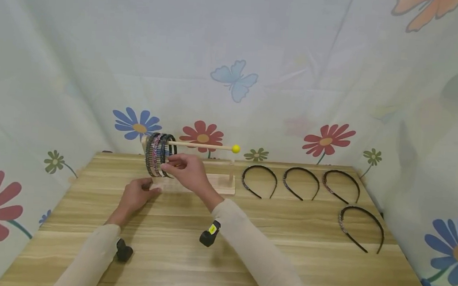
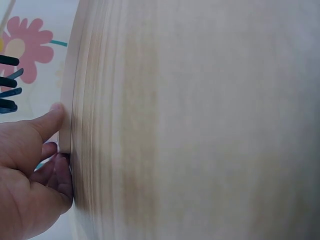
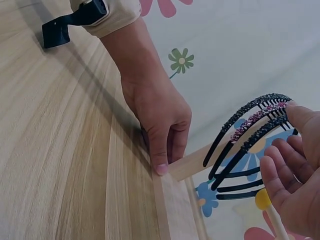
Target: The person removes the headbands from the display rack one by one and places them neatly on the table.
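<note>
A wooden stand (image 1: 221,184) holds several glittery black headbands (image 3: 255,140), one of them with pink glitter, bunched at the left end of its rod (image 1: 201,146). My left hand (image 1: 135,196) grips the left end of the base, its thumb at the wood's edge in the left wrist view. At the right side of the bunch, my right hand (image 1: 190,173) pinches a headband. In the right wrist view the right thumb (image 3: 302,117) overlaps the glittered bands, while other fingers curl loosely below; the index fingertip is hidden.
More black headbands lie to the right on the wooden table (image 1: 165,254): three in a back row, including one headband (image 1: 302,169), and another headband (image 1: 362,208) nearer the front right. A yellow ball (image 1: 235,149) caps the rod. Flowered cloth (image 1: 280,98) stands behind the table.
</note>
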The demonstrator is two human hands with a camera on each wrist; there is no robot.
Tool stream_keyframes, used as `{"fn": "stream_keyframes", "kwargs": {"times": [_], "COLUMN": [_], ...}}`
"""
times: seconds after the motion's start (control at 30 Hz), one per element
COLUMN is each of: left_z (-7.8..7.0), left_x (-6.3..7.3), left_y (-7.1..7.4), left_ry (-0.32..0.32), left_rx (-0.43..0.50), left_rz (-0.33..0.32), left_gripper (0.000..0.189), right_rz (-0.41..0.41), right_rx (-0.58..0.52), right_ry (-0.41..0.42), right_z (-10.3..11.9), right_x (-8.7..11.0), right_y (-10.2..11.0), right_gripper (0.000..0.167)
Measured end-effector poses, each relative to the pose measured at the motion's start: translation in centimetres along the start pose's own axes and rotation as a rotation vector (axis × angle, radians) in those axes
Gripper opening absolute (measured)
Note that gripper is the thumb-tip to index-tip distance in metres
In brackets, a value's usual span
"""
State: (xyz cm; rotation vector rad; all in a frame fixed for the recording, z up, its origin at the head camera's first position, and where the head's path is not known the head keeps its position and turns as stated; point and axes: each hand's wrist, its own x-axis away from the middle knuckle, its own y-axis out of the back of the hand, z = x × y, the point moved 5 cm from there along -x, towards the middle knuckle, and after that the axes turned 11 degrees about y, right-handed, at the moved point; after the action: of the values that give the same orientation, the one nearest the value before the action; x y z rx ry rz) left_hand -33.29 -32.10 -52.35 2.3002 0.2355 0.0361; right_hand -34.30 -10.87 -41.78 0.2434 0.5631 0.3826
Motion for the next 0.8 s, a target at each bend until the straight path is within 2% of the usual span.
{"fn": "stream_keyframes", "kwargs": {"times": [0.2,0.43,0.63,0.8], "left_z": [0.07,0.04,-0.26,-0.26], "left_x": [0.00,-0.05,0.17,0.33], "left_y": [0.05,-0.01,0.11,0.17], "left_ry": [0.005,0.005,0.000,0.026], "left_rx": [-0.009,0.003,0.007,0.010], "left_rz": [0.005,0.018,0.010,0.020], "left_gripper": [0.033,0.029,0.037,0.047], "right_rz": [0.007,-0.008,-0.012,-0.011], "right_rx": [-0.015,-0.020,-0.011,0.020], "right_ry": [-0.023,-0.051,-0.023,0.000], "right_z": [0.12,0.32,0.25,0.28], "right_x": [-0.18,-0.23,-0.34,-0.33], "right_y": [-0.57,-0.80,-0.85,-0.59], "right_gripper": [0.037,0.034,0.029,0.025]}}
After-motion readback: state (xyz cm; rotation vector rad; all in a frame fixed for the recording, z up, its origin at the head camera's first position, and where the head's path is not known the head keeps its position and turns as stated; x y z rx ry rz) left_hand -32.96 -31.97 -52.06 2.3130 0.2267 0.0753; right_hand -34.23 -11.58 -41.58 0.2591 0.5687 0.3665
